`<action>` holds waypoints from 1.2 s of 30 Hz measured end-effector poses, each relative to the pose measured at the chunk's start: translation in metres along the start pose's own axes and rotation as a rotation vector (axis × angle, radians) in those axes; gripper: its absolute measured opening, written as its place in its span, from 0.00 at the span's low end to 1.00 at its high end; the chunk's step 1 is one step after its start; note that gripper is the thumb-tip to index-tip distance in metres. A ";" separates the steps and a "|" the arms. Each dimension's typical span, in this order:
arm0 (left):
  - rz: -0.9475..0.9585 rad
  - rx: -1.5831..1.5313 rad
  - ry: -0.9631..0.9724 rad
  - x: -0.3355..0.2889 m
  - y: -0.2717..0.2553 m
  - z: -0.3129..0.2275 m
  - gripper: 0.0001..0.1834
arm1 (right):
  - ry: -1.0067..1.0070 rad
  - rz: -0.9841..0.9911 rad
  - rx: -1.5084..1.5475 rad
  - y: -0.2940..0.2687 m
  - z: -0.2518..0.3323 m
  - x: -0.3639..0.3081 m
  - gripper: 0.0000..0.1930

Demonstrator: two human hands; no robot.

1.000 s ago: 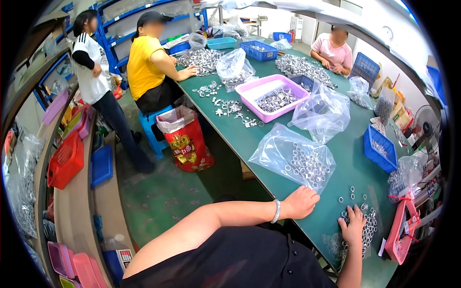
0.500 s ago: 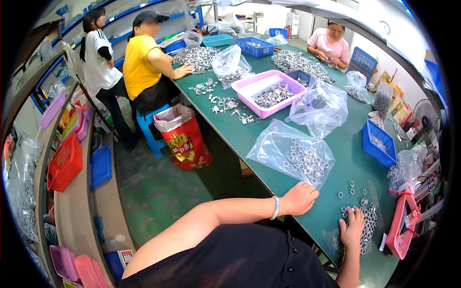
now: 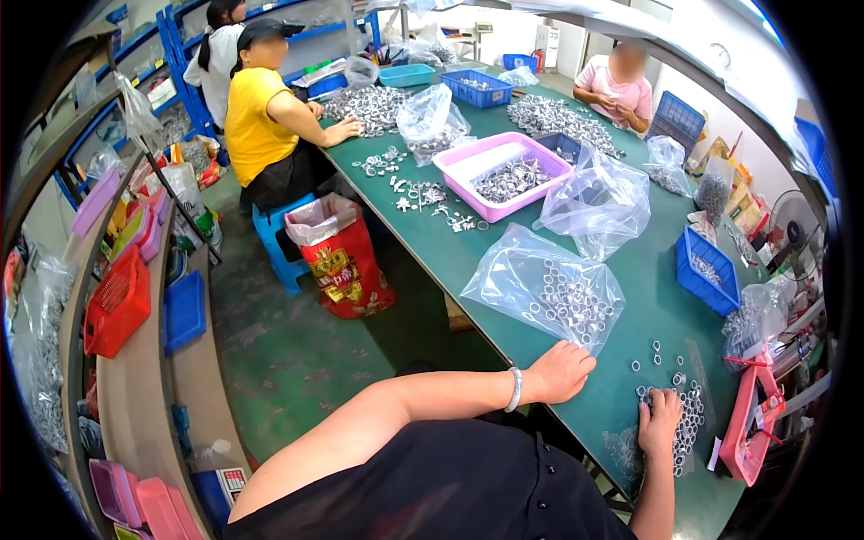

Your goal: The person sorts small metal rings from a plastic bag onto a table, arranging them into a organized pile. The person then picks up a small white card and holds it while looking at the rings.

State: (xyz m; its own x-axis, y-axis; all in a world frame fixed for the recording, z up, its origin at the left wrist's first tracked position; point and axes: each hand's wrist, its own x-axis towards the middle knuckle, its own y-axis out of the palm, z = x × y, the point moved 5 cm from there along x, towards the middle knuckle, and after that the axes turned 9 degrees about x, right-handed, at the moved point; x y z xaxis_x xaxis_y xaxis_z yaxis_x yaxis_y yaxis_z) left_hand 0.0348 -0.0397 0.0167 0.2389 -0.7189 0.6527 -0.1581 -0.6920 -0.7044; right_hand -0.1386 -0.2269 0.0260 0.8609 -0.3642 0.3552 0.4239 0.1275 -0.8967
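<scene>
My left hand [image 3: 560, 371] lies at the near edge of the green table [image 3: 513, 335], fingers curled in. Any contents of that hand are hidden. Close beyond its fingertips is the corner of a clear plastic bag [image 3: 500, 270], with many silver metal rings [image 3: 576, 301] showing in it. Further right, my right hand [image 3: 661, 418] is down on a spread of loose metal rings [image 3: 689, 416]. Its fingers are bent over them and drawn together; whether a ring is between them cannot be seen. A few single rings [image 3: 656, 346] lie just beyond that hand.
Past the bag stand a lilac tray [image 3: 445, 166] of metal parts and a crumpled clear bag [image 3: 598, 202]. A blue basket [image 3: 731, 301] and a pink basket [image 3: 740, 423] line the right side. Two people sit at the table; another stands behind. A red sack [image 3: 346, 270] is on the floor.
My right hand's fingers have drawn in over the rings. My left hand stays put. The standing person at the far left has moved further back and right, behind the one in yellow.
</scene>
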 end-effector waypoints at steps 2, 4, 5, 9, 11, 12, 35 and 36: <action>-0.002 0.001 0.002 0.000 0.000 0.000 0.12 | -0.009 0.006 0.010 0.000 0.000 0.002 0.15; -0.007 0.000 0.004 0.000 0.000 0.000 0.12 | -0.012 0.009 0.017 0.000 -0.001 0.005 0.14; -0.010 -0.002 0.005 0.000 0.000 0.000 0.12 | -0.010 0.009 0.019 0.000 -0.001 0.005 0.13; -0.009 0.000 0.005 0.000 -0.001 0.000 0.12 | -0.014 -0.018 0.061 0.002 -0.003 0.011 0.11; -0.002 -0.002 0.003 0.000 0.000 0.000 0.11 | -0.022 -0.034 0.071 0.003 -0.006 0.012 0.10; 0.001 -0.003 0.002 0.000 0.001 0.000 0.11 | -0.025 -0.043 0.076 0.004 -0.008 0.012 0.10; 0.012 0.005 -0.005 -0.001 0.000 0.001 0.12 | -0.018 -0.085 0.079 0.012 -0.018 0.017 0.09; 0.014 0.008 -0.008 -0.003 0.000 0.002 0.12 | -0.019 -0.083 0.080 0.014 -0.018 0.018 0.09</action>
State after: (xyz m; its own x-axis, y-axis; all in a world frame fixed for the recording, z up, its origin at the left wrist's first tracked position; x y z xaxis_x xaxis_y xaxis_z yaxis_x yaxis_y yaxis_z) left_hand 0.0357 -0.0374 0.0144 0.2445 -0.7282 0.6402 -0.1542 -0.6811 -0.7158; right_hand -0.1225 -0.2478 0.0154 0.8268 -0.3587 0.4333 0.5145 0.1708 -0.8403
